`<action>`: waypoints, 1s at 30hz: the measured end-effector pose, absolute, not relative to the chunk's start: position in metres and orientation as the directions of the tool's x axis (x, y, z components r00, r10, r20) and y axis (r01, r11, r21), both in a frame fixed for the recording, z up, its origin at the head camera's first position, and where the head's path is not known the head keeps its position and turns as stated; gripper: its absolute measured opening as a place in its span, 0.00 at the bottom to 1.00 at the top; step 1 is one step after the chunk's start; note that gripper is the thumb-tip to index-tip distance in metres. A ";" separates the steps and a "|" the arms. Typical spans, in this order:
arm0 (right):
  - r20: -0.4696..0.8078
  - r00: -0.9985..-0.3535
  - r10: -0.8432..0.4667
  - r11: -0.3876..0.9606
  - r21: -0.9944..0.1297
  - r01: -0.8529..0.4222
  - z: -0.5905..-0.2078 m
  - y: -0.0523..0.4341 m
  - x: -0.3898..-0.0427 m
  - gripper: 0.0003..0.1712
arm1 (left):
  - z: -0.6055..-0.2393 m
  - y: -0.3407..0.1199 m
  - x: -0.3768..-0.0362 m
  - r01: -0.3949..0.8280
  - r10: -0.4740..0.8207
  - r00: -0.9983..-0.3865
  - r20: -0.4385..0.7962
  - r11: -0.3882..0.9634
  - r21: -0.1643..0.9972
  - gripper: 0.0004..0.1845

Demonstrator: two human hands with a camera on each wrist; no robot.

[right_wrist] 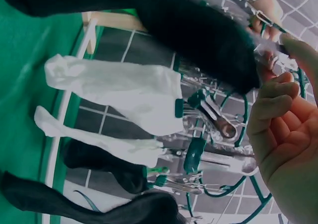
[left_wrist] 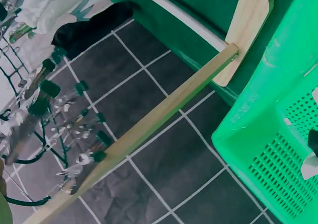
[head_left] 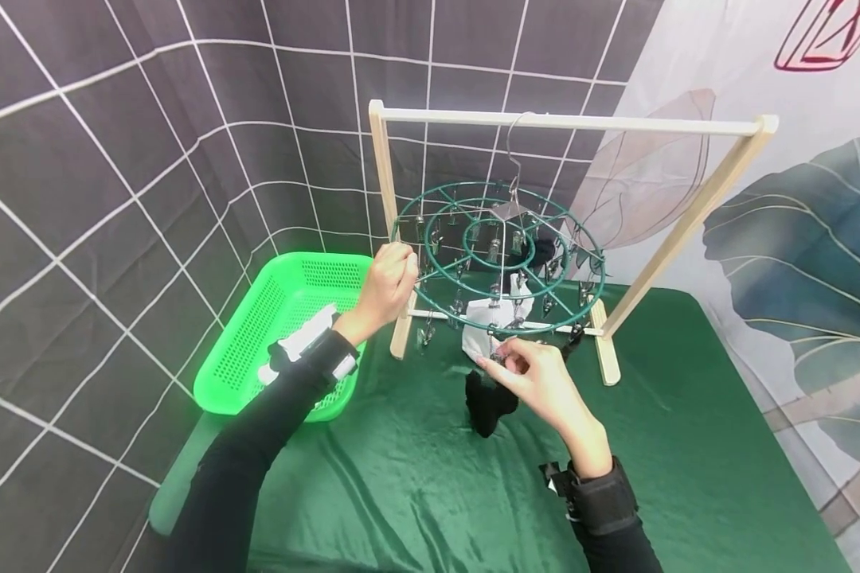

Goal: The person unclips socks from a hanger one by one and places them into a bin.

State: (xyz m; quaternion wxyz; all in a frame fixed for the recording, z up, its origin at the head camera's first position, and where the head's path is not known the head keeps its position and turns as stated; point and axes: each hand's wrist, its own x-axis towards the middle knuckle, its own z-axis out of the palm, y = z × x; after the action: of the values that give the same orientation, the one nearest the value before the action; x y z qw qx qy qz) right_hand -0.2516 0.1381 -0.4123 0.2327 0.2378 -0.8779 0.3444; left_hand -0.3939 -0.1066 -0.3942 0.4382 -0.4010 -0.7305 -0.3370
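Two hands were at work on the round green clip hanger (head_left: pixel 498 255), which hung by its wire hook from the wooden rack (head_left: pixel 573 122) at the far side of the green-clothed table (head_left: pixel 416 485). Starting at the left, a bright green basket (head_left: pixel 258 334) sat on the table's near-left edge against the dark tiled backdrop, and the left wrist view showed its perforated wall (left_wrist: pixel 278 149) close beside the rack's pale foot and slanting post (left_wrist: pixel 149 127). Just right of the basket, the left hand (head_left: pixel 387 288) was raised, fingers curled round the hanger's outer ring on its left side, gripping it. Moving on to the middle, metal clips with green tips dangled from the rings, and a white sock (head_left: pixel 489 326) hung from the near side of the hanger, clear in the right wrist view as two pale socks (right_wrist: pixel 119 92) clipped side by side. Below it, a black sock (head_left: pixel 489 402) drooped from a clip, its lower end close to the cloth, though whether it touched could not be told. The right hand (head_left: pixel 537 382) was up at that spot, thumb and fingertips pinching a metal clip (right_wrist: pixel 266 42) at the top of the black sock (right_wrist: pixel 198 33). Further right, more dark socks hung on the hanger's far side, and the rack's right post slanted down to the table before a leaf-printed curtain (head_left: pixel 795 239).
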 end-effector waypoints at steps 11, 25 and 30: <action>0.555 -0.786 -0.272 0.634 -0.511 -0.580 -0.418 0.128 -0.252 0.27 | -0.403 -0.109 -0.385 0.757 0.192 -0.536 0.822 0.540 0.368 0.23; 0.625 -0.734 -0.267 0.608 -0.481 -0.631 -0.421 0.119 -0.252 0.28 | -0.430 -0.081 -0.336 0.459 -0.283 -0.847 0.451 0.041 0.887 0.20; 0.630 -0.731 -0.263 0.596 -0.489 -0.636 -0.423 0.118 -0.252 0.27 | -0.459 -0.064 -0.311 0.215 -0.341 -0.934 0.101 -0.314 0.925 0.13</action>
State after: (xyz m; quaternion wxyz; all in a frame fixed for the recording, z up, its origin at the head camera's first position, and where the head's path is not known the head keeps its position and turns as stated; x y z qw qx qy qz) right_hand -0.2521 0.1176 -0.4234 0.2559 0.2627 -0.8560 0.3644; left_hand -0.3114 -0.0638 -0.4585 0.1720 0.0566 -0.5599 -0.8085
